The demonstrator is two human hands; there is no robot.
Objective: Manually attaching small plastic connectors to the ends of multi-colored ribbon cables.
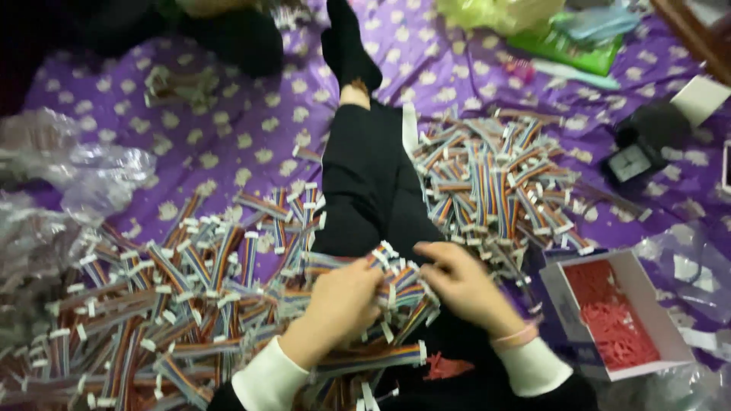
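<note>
Both hands, left hand [339, 301] and right hand [461, 285], pinch closed on a bundle of rainbow ribbon cables [400, 293] at lower centre, squaring its ends over the black-trousered leg [365, 190] between two cable heaps.

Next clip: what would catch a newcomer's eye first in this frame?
Heaps of short rainbow ribbon cables with white connectors: one pile at lower left, another pile at upper right, on a purple dotted sheet. At bottom centre the left hand and right hand grip a bundle of cables over a black-trousered leg. An open white box of red pieces sits at lower right.
</note>
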